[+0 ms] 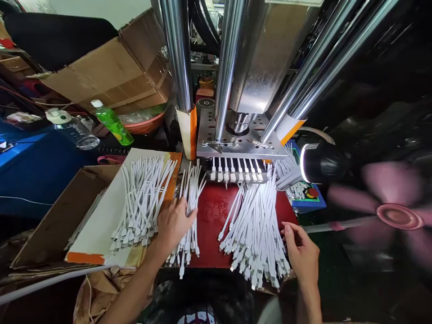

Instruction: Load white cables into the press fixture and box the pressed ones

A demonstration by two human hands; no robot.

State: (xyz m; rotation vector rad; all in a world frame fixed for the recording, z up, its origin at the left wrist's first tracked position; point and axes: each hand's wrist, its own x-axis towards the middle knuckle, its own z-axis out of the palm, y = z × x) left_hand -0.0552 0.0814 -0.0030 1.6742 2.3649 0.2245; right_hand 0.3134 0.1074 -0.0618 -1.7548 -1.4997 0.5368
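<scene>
My left hand [173,224] is closed around the middle of a small bundle of white cables [193,186], with the thumb across the front; the other fingers are partly hidden. My right hand [303,252] is beside the right edge of a larger fan of white cables [256,225], its fingers loosely bent and nothing visible in them. Both groups lie on a red work surface [216,209], plug ends towards me. Behind them, several white cable ends sit in a row in a dark slotted fixture [236,176] under the metal press plate [243,150].
Another cable pile [143,202] lies on a white board [91,243] over a cardboard box [57,207]. A lamp [317,163] and a spinning pink fan [398,216] stand right. Shiny press columns [178,54] rise ahead. A green bottle [113,123] is at back left.
</scene>
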